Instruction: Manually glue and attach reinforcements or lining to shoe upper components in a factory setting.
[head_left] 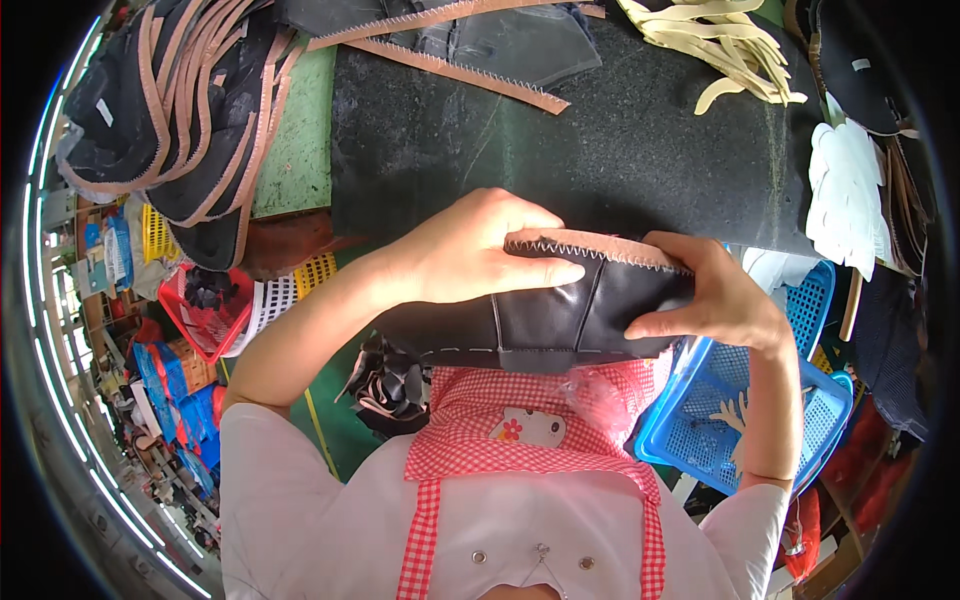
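A black leather piece (540, 325) is held up in front of the person's chest, at the near side of the dark work mat (600, 160). Its tan edge band (590, 243) faces upward, with pale zigzag stitching along it, and vertical seams run down the near face.

The left hand (485, 250) grips the left part of the band, its thumb lying flat just below the stitching and its fingers mostly hidden behind. The right hand (705, 290) holds the right end, narrowed around it, with the thumb lower on the near face and the fingers up by the band. For good handling, I judge both hands should pull evenly, so the band curves smoothly without puckering; the left thumb is well placed to press the stitched join flat, while the right grip steadies the end. Light pressure would spare the leather from creasing.

Beyond, tan strips (460, 72) lie across the far side of the mat, and cream strips (735, 45) are heaped at far right. A stack of black pieces with tan edges (165, 120) sits far left. Nearer, a blue basket (655, 440) stands right and a red basket (206, 350) left.
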